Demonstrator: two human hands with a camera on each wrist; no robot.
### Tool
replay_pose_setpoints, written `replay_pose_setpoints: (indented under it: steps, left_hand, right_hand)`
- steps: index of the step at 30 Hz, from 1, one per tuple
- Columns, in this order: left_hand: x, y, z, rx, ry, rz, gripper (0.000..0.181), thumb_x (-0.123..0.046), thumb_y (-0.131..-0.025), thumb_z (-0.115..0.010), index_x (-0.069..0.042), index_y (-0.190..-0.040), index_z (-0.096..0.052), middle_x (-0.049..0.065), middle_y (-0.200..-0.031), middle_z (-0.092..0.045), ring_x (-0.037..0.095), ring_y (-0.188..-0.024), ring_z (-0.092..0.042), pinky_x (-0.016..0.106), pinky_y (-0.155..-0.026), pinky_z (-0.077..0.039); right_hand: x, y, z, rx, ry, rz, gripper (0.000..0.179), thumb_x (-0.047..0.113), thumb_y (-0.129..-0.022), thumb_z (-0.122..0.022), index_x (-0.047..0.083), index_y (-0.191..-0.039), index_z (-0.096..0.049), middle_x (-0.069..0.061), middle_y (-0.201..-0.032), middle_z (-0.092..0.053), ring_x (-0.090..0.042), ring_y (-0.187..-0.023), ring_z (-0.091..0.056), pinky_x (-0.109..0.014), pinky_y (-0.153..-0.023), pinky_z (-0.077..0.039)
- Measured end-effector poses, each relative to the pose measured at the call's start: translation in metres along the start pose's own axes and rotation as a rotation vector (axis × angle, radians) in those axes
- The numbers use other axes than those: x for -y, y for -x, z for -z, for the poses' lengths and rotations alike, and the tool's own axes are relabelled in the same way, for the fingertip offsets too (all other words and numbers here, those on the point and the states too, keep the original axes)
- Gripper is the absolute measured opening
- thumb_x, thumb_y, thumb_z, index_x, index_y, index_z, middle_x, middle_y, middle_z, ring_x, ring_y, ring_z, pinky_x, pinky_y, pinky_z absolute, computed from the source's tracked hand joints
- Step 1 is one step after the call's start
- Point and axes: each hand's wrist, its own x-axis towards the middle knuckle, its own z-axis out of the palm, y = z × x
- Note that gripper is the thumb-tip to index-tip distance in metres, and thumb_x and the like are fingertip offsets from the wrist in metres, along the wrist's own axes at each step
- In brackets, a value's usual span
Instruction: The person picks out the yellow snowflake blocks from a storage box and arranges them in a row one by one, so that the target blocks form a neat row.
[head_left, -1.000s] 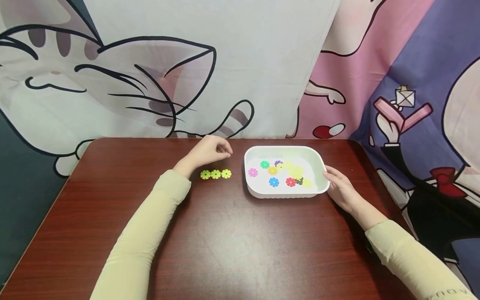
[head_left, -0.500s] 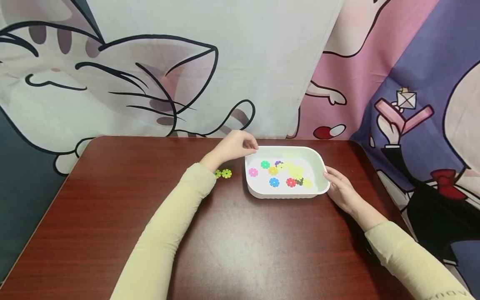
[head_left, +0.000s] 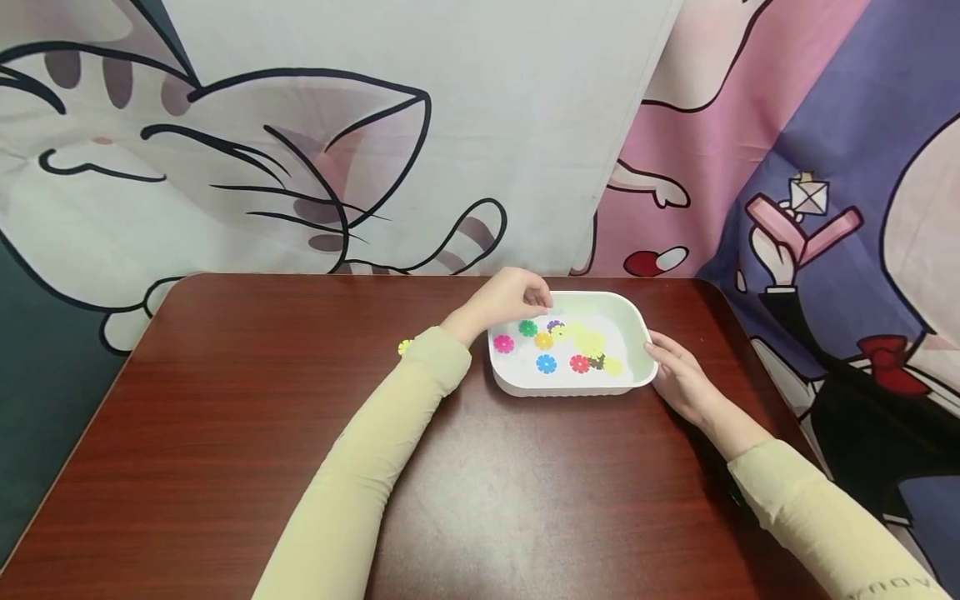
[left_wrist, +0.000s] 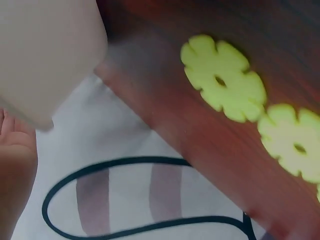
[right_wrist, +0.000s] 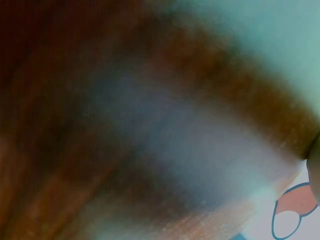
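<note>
In the head view my left hand (head_left: 513, 298) hangs over the far left part of a white plastic tray (head_left: 570, 390), fingers loosely bent and nothing showing between them. The tray holds several flat, notched flower-shaped discs: a pink disc (head_left: 504, 344), a green disc (head_left: 528, 328), a blue disc (head_left: 546, 363), a red disc (head_left: 579, 363) and several yellow discs (head_left: 591, 343). My right hand (head_left: 684, 382) grips the tray's right rim. Left of the tray, a row of yellow flower discs (left_wrist: 235, 92) lies linked on the table; the left sleeve hides most of it in the head view.
The brown wooden table (head_left: 225, 400) reaches back to a cartoon-printed cloth (head_left: 450, 150) hanging behind its far edge. The tray stands near that far edge. Mostly blurred brown surface fills the right wrist view.
My left hand has moved right, from above the row of yellow discs to over the tray, and its sleeve now covers most of the row. The right hand keeps its grip on the tray.
</note>
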Motion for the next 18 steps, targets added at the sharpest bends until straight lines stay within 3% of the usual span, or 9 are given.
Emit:
replay_pose_setpoints:
  steps: [10,18]
  left_hand:
    - [-0.001,-0.013,-0.024,0.094,-0.012,-0.001,0.011,-0.013,-0.084,-0.07,-0.01,-0.095,-0.071,-0.006,-0.086,-0.067,0.005,-0.08,-0.062,0.017,-0.075,-0.049]
    - [0.0,-0.024,-0.034,0.161,-0.038,-0.021,0.014,-0.01,-0.085,-0.066,-0.009,-0.098,-0.071,-0.003,-0.09,-0.069,0.005,-0.083,-0.062,0.014,-0.076,-0.048]
  right_hand:
    - [-0.001,0.0,-0.001,-0.015,-0.014,-0.006,0.029,0.002,-0.101,-0.034,0.005,-0.126,-0.048,-0.003,-0.121,-0.058,-0.011,-0.111,-0.056,-0.022,-0.091,-0.047]
    - [0.001,-0.001,-0.001,-0.021,-0.02,-0.006,0.029,0.001,-0.1,-0.033,0.005,-0.126,-0.048,-0.003,-0.12,-0.059,-0.011,-0.11,-0.056,-0.022,-0.091,-0.047]
